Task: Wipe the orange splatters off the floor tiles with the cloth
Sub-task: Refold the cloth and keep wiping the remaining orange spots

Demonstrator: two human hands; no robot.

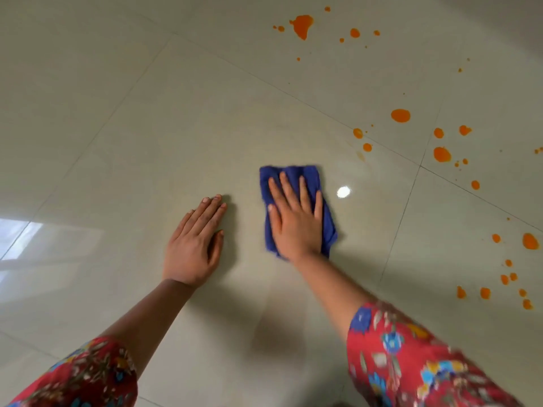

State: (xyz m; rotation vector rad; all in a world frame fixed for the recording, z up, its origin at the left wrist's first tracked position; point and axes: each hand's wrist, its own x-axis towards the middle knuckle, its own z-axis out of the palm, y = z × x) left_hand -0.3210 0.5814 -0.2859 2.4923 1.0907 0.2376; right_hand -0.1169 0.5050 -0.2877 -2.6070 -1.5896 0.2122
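A folded blue cloth (pixel 293 174) lies flat on the glossy beige floor tiles (pixel 182 127) near the middle of the view. My right hand (pixel 295 218) presses down on it with straight, spread fingers. My left hand (pixel 195 242) rests flat on the bare tile to the left of the cloth, fingers straight. Orange splatters dot the tiles to the right: a large blot at the far top (pixel 302 26), round drops beyond the cloth (pixel 400 115), and a cluster at the right edge (pixel 530 241). A faint orange smear (pixel 360 155) lies just past the cloth.
Dark grout lines (pixel 293 95) cross the floor diagonally. A bright light reflection (pixel 343 191) sits right of the cloth, and a window glare (pixel 26 236) shows at the left. The tiles to the left carry no splatters.
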